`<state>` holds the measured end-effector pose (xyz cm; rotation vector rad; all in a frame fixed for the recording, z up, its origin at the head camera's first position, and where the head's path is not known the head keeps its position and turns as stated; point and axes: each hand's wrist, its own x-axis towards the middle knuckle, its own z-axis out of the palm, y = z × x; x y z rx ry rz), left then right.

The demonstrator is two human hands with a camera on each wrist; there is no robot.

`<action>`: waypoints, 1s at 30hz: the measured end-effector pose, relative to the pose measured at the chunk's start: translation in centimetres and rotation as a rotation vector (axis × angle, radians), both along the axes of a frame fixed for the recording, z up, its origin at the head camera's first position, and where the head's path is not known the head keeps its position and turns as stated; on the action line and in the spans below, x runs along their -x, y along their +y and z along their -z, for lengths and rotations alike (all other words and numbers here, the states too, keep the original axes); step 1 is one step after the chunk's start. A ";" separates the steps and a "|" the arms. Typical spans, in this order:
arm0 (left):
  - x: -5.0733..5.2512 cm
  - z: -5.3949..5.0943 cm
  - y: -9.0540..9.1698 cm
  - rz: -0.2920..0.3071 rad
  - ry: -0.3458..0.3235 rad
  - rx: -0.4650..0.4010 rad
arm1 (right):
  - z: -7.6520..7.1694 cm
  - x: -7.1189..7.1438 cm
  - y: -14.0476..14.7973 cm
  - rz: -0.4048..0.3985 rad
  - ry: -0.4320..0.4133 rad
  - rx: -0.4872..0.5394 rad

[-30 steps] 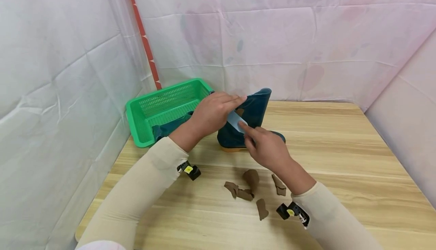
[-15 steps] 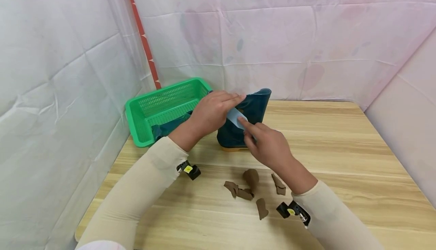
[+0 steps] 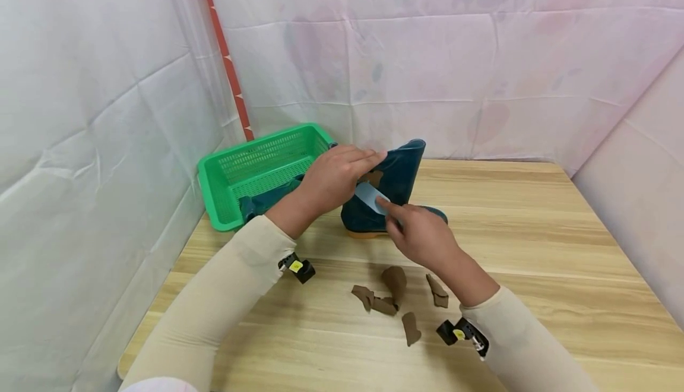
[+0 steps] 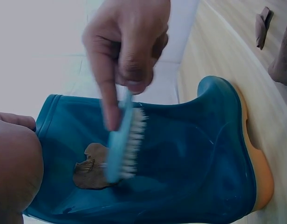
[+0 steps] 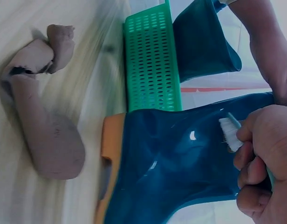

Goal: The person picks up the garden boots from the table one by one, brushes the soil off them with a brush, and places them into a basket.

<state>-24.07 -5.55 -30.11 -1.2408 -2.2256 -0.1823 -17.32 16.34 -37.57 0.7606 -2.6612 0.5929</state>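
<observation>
A teal rain boot (image 3: pixel 407 172) with an orange sole stands upright on the table. My left hand (image 3: pixel 332 179) grips it at the top of the shaft; part of that grip is hidden. In my right hand (image 3: pixel 426 234) is a scrub brush (image 3: pixel 370 197), its forefinger laid along the light blue back. White bristles show in the left wrist view, where the brush (image 4: pixel 119 151) is blurred against the shaft. Beside it, a ragged brown patch (image 4: pixel 91 172) of clay-like mud clings to the boot. The right wrist view shows the right fingers curled around the brush handle.
Behind and left sits a green plastic basket (image 3: pixel 207 193) with another teal boot (image 5: pixel 199 42) in it. Several brown clay-like pieces (image 3: pixel 394 282) lie on the table (image 3: pixel 534 231) in front of the boot. White sheeting (image 3: pixel 417 53) hangs around the table.
The brush first rises slightly along the shaft, then slides back down, and more of the brown patch shows above it. The left hand and boot stay nearly still.
</observation>
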 end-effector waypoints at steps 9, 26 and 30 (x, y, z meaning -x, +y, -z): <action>0.2 0.0 0.1 0.021 0.009 -0.044 | -0.4 -0.4 0.2 -0.055 0.239 0.118; 0.2 0.2 0.1 0.013 -0.001 -0.029 | 0.4 -0.1 0.1 -0.003 0.035 0.017; 0.2 0.2 0.0 0.026 0.019 -0.047 | -0.1 -0.2 0.0 -0.040 0.189 0.087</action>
